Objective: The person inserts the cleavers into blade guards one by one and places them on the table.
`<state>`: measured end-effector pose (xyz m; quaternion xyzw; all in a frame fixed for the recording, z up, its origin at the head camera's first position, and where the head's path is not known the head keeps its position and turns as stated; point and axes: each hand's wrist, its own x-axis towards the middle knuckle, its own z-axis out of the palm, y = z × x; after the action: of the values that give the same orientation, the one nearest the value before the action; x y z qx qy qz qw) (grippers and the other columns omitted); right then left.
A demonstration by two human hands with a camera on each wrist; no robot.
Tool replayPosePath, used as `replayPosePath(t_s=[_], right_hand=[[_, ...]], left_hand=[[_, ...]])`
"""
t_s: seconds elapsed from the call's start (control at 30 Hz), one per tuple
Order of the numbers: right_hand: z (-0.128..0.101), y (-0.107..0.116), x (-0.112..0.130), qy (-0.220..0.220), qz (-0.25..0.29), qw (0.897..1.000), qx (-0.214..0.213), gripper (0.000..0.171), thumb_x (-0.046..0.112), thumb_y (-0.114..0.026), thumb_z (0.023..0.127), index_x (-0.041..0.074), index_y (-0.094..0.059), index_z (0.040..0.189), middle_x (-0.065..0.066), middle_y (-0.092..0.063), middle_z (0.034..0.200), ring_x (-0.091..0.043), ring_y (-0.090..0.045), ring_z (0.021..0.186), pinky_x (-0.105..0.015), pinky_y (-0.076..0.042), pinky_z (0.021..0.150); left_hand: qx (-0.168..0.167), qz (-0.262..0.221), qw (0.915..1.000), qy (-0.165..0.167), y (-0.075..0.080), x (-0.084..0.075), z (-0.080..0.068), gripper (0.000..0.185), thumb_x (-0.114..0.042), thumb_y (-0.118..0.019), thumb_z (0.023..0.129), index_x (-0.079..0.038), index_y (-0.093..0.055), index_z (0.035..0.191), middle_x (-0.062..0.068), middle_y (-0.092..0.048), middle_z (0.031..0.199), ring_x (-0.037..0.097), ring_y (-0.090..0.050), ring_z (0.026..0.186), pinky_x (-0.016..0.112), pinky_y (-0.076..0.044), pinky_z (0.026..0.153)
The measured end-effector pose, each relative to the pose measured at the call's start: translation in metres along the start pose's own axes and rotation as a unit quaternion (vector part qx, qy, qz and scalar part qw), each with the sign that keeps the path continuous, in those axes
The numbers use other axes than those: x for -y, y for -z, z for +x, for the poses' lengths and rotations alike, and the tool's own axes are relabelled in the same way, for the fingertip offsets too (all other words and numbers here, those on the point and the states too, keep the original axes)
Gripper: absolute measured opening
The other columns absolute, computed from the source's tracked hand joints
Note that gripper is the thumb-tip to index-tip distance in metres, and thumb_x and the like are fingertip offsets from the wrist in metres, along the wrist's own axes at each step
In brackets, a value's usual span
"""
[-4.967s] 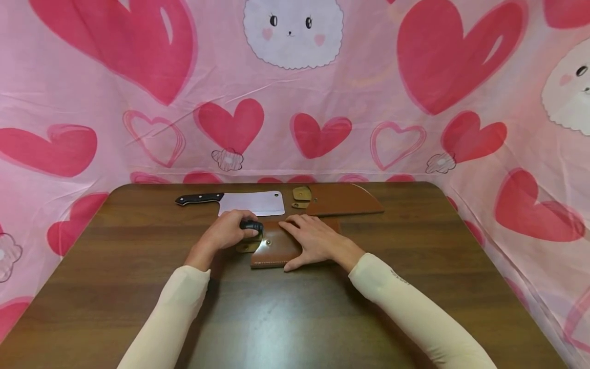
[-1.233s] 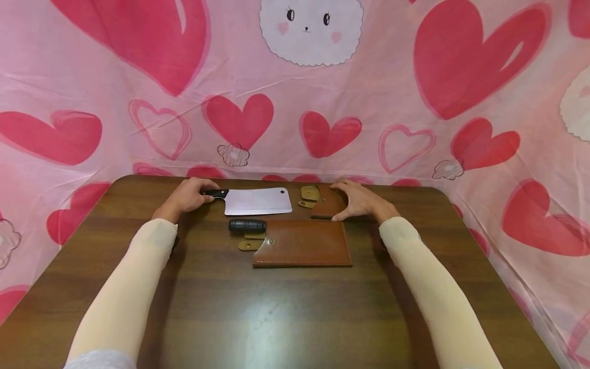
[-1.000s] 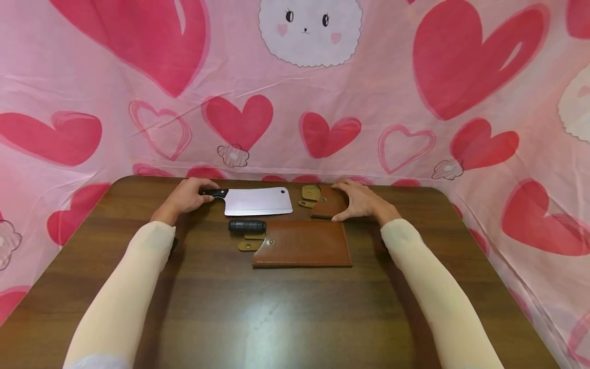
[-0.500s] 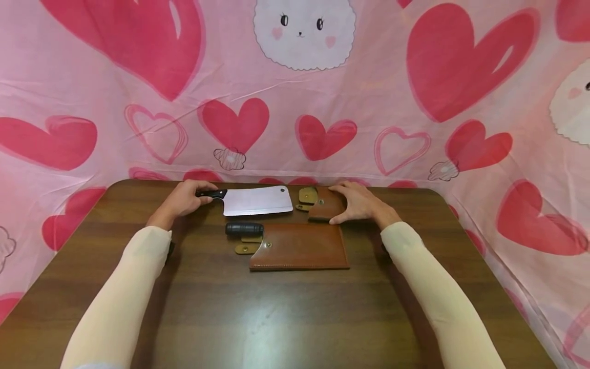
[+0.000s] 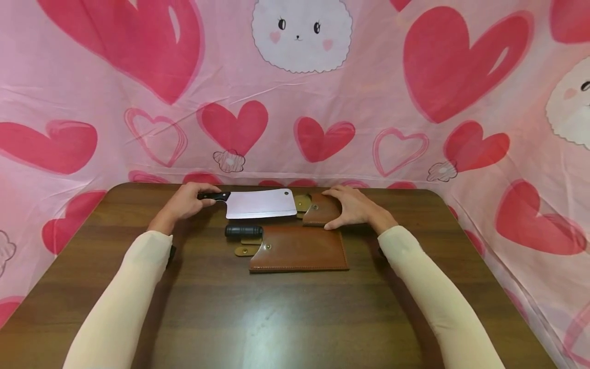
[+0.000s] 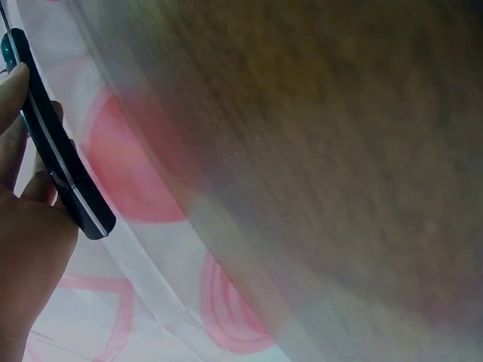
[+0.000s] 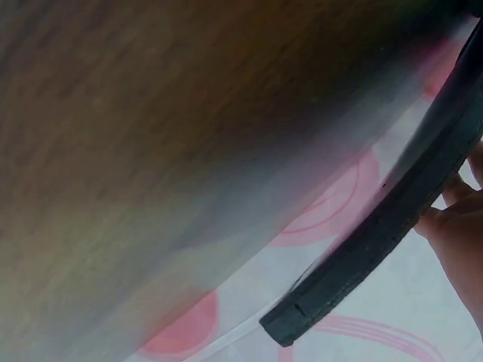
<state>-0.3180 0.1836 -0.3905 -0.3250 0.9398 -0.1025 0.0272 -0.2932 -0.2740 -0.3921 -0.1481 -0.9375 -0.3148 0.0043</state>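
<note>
Dark wood table [image 5: 286, 318] fills the lower frame in the head view, its far edge meeting a pink heart-printed cloth [image 5: 138, 77] that rises behind and to both sides. Near that far edge, left of centre, the left hand [image 5: 188, 201] curls around the black handle of a cleaver [image 5: 260, 203], whose broad steel blade points right toward a brown leather sheath [image 5: 320, 210] — blade tip and sheath mouth sit just beside each other. The right hand [image 5: 350, 206] grips that sheath with its thumb at the near edge and fingers over the top. Just nearer lies a second sheath [image 5: 299, 249], flat, with a black handle [image 5: 243, 231] poking from its left end. Bare tabletop spreads wide below it, between the two pale sleeves. The left wrist view shows fingers [image 6: 15, 90] wrapped on the dark handle; the table there is blurred.
</note>
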Motion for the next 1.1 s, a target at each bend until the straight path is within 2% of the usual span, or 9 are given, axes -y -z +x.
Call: replayPosePath(t_s=[0.17,0.27,0.6,0.87,1.1], right_hand=[[0.000,0.000,0.008,0.006,0.008,1.000,-0.009,0.101,0.074,-0.069,0.058,0.022,-0.042,0.140,-0.008,-0.039,0.143,-0.030,-0.036,0.131,-0.056,-0.026,0.107],[0.001,0.000,0.014,0.005,0.009,1.000,-0.009,0.102,0.075,-0.069,0.057,0.024,-0.040,0.140,-0.006,-0.038,0.144,-0.028,-0.034,0.132,-0.055,-0.025,0.109],[0.003,0.000,0.026,0.018,0.009,1.000,-0.019,0.100,0.075,-0.069,0.057,0.025,-0.041,0.140,0.000,-0.040,0.140,-0.022,-0.035,0.131,-0.050,-0.028,0.109],[0.005,-0.005,0.029,0.019,0.005,1.000,-0.018,0.101,0.078,-0.066,0.057,0.027,-0.040,0.140,0.002,-0.039,0.140,-0.021,-0.035,0.130,-0.049,-0.028,0.109],[0.006,-0.004,0.035,0.024,-0.002,1.000,-0.018,0.101,0.079,-0.064,0.058,0.027,-0.039,0.141,0.002,-0.038,0.142,-0.021,-0.034,0.132,-0.049,-0.026,0.110]], left_hand=[[0.000,0.001,1.0000,-0.008,-0.001,-0.003,0.001,0.027,-0.009,-0.065,0.086,-0.009,-0.066,0.113,0.017,-0.064,0.111,0.032,-0.054,0.100,0.055,-0.040,0.097],[-0.003,-0.003,0.9999,-0.014,-0.002,-0.004,0.001,0.027,-0.009,-0.066,0.085,-0.009,-0.067,0.112,0.016,-0.065,0.109,0.031,-0.054,0.097,0.053,-0.040,0.095],[0.014,-0.012,0.9998,-0.012,0.000,-0.006,-0.004,0.026,-0.009,-0.066,0.085,-0.011,-0.067,0.111,0.013,-0.068,0.105,0.028,-0.053,0.094,0.045,-0.041,0.089],[0.019,-0.016,0.9997,-0.008,-0.003,-0.009,-0.007,0.027,-0.011,-0.066,0.085,-0.013,-0.067,0.112,0.012,-0.067,0.106,0.028,-0.054,0.096,0.048,-0.042,0.092],[0.012,-0.013,0.9994,-0.028,-0.005,-0.016,-0.005,0.026,-0.012,-0.067,0.085,-0.014,-0.068,0.111,0.010,-0.067,0.103,0.027,-0.055,0.094,0.045,-0.043,0.089]])
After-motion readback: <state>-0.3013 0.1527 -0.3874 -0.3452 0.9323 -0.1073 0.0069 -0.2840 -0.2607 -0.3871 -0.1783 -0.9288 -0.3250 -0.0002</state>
